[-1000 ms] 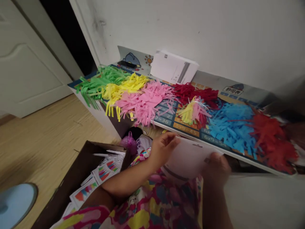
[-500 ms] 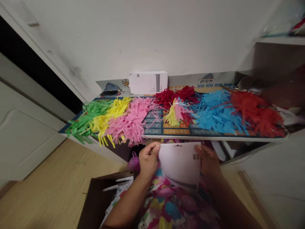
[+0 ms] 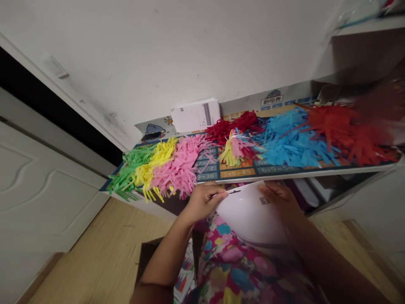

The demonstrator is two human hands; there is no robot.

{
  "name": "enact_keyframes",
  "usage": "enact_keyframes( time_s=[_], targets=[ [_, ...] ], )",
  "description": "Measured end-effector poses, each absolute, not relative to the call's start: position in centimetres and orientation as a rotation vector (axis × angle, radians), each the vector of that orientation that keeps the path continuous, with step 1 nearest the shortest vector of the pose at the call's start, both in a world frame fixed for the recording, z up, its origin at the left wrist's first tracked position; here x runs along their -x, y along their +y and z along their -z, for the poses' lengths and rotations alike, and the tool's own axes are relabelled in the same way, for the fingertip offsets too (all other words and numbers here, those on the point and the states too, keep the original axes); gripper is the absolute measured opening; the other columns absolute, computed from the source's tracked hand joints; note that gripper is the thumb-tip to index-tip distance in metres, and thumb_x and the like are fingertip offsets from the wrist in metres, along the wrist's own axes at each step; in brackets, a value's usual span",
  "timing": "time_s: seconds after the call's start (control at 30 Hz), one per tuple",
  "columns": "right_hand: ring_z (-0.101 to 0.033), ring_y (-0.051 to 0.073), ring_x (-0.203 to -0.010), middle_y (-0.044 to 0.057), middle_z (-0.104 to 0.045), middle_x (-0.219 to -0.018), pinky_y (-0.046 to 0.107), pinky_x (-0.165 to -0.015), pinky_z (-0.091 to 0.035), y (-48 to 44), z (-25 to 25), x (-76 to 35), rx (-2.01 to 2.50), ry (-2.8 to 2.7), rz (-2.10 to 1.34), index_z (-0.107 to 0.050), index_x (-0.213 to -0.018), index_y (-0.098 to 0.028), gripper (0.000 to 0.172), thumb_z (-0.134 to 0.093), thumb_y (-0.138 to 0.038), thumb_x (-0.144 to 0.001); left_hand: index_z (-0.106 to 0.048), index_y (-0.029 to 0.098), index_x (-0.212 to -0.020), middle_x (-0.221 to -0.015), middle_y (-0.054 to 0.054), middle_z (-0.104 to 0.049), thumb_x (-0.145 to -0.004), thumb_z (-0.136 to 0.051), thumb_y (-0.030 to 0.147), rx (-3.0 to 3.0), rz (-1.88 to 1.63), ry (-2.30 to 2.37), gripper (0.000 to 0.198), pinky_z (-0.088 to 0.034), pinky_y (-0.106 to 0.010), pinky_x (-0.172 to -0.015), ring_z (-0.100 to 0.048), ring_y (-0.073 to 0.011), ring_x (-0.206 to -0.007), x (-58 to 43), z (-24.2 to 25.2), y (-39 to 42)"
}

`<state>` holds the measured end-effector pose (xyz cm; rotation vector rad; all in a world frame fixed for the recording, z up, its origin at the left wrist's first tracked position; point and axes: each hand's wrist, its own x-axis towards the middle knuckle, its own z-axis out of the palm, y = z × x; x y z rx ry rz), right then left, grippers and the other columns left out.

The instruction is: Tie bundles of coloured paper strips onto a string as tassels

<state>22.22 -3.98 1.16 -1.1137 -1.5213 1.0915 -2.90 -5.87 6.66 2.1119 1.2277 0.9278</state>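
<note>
A white card with a hang slot at its top edge is held up between my two hands, just below the front edge of the table. My left hand pinches its upper left corner between thumb and fingers. At the upper right corner my right hand grips the card, thumb on the near face beside a small dark square. The card bows between the hands. Right above it on the table lies a small yellow, pink and blue paper tassel with a white tie.
Fringed paper bundles in green, yellow, pink, dark red, blue and red cover the table. A stack of white cards leans on the wall. A cardboard box stands on the floor at lower left.
My left hand has slid inward along the card's top edge, near the slot. The card has tilted and bowed more. My view has turned slightly.
</note>
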Motion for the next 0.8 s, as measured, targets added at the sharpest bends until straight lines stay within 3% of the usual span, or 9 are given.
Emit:
enact_keyframes(
  time_s=[0.17, 0.27, 0.37, 0.47, 0.63, 0.8],
  targets=[
    [-0.039, 0.011, -0.054, -0.003, -0.042, -0.055, 0.024, -0.050, -0.031, -3.8, -1.6, -22.2, 1.075, -1.652, -1.053, -0.048, -0.059, -0.019, 0.053, -0.052, -0.064, -0.086, -0.074, 0.014, -0.078, -0.071, -0.003, -0.064, -0.093, -0.061, 0.041, -2.059, -0.666, 1.078, 0.034, -0.039, -0.022, -0.060, -0.057, -0.0132, -0.066, 2.7, -6.8, -4.9],
    [-0.043, 0.012, -0.055, -0.002, -0.045, -0.056, 0.024, -0.051, -0.035, -3.9, -1.9, -22.3, 1.054, -1.682, -1.111, -0.048, -0.060, -0.020, 0.050, -0.049, -0.061, -0.089, -0.070, 0.013, -0.070, -0.066, -0.001, -0.057, -0.093, -0.059, 0.042, -2.067, -0.657, 1.034, 0.039, -0.037, -0.022, -0.058, -0.052, -0.0118, -0.062, 2.5, -6.7, -4.8],
    [-0.061, 0.018, -0.076, 0.003, -0.065, -0.081, 0.027, -0.066, -0.049, -4.6, -2.0, -22.8, 0.968, -1.689, -1.197, -0.064, -0.086, -0.021, 0.031, -0.061, -0.052, -0.085, -0.067, 0.014, -0.065, -0.063, -0.001, -0.056, -0.094, -0.058, 0.037, -2.110, -0.852, 1.093, 0.038, -0.038, -0.022, -0.058, -0.052, -0.0117, -0.061, 2.8, -6.0, -5.6],
    [-0.065, 0.022, -0.098, 0.007, -0.068, -0.109, 0.032, -0.084, -0.052, -6.1, -1.7, -23.6, 0.923, -1.728, -1.163, -0.065, -0.112, -0.023, 0.037, -0.070, -0.042, -0.080, -0.069, 0.016, -0.069, -0.066, -0.002, -0.063, -0.094, -0.060, 0.029, -2.167, -1.050, 1.138, 0.030, -0.043, -0.023, -0.063, -0.058, -0.0135, -0.066, 3.8, -5.0, -6.7],
    [-0.068, 0.021, -0.093, 0.006, -0.070, -0.104, 0.028, -0.078, -0.054, -7.5, -1.5, -24.1, 0.905, -1.797, -1.129, -0.065, -0.110, -0.023, 0.030, -0.069, -0.039, -0.084, -0.073, 0.018, -0.078, -0.071, -0.002, -0.068, -0.092, -0.061, 0.021, -2.259, -1.145, 1.098, 0.019, -0.048, -0.022, -0.066, -0.062, -0.0135, -0.070, 4.4, -4.5, -7.6],
    [-0.069, 0.021, -0.101, 0.008, -0.072, -0.116, 0.028, -0.082, -0.054, -7.4, -2.1, -24.7, 0.836, -1.886, -1.111, -0.065, -0.110, -0.022, 0.030, -0.068, -0.038, -0.085, -0.073, 0.018, -0.074, -0.068, -0.002, -0.067, -0.090, -0.063, 0.023, -2.215, -1.187, 1.128, 0.020, -0.048, -0.022, -0.061, -0.062, -0.0133, -0.064, 3.9, -4.9, -7.7]
  ],
)
